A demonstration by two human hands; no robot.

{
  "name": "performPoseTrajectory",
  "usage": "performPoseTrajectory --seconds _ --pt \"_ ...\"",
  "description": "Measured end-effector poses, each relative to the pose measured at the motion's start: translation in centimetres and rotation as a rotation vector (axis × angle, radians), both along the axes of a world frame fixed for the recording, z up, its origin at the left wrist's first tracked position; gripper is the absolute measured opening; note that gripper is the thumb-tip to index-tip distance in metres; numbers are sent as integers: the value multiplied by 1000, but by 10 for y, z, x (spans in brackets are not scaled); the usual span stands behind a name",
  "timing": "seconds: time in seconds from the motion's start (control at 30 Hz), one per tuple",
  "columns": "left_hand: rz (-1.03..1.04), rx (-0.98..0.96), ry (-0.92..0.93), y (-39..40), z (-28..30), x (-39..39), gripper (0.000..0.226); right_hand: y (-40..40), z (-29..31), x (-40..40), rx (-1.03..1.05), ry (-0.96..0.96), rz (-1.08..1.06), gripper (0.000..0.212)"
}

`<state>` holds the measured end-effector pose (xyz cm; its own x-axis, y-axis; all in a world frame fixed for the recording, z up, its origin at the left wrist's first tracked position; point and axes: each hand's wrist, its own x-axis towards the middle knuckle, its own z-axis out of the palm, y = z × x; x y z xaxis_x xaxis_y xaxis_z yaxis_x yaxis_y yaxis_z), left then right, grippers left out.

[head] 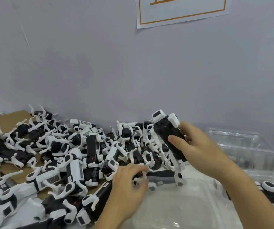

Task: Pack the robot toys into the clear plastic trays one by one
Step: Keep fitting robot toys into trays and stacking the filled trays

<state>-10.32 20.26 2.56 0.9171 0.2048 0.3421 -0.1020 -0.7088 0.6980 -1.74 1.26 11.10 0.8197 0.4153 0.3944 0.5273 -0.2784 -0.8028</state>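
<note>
Right hand (197, 146) grips a black-and-white plastic robot-dog toy (169, 138) round its dark body, thumb across the near face and fingers curled behind, holding it tilted and raised above the far edge of the clear moulded plastic tray (182, 204) in front of the person. Left hand (129, 180) reaches in beside it, fingers curled over a second toy body (162, 176) lying at the tray's far rim — blur keeps me from telling exactly how the fingertips sit. Hard moulded plastic, such a toy likely weighs little and stays stiff in the trunk, yet its thin white legs are hinged and probably swing or snag; the boxy body looks like the safest place to take hold, not the limbs. A dense heap of loose robot toys (76, 151) covers the brown cardboard sheet (5, 119) on the tabletop to the left, legs interlocked, so pulling one free may drag its neighbours. A stack of empty clear trays (242, 146) stands against the pale wall to the right, and another toy (270, 189) lies just beside the right forearm — near enough to get knocked. A white paper notice with an orange border (182, 10) hangs on the wall.
</note>
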Motion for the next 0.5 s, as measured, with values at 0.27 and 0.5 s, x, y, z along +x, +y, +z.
performPoseTrajectory --seconds 0.27,0.5 --pt "33 -1 97 -2 -2 -1 37 1 -32 -23 -393 -39 36 25" --pt "42 -39 66 -2 -5 1 34 -14 -40 -28 -541 -5 5 31"
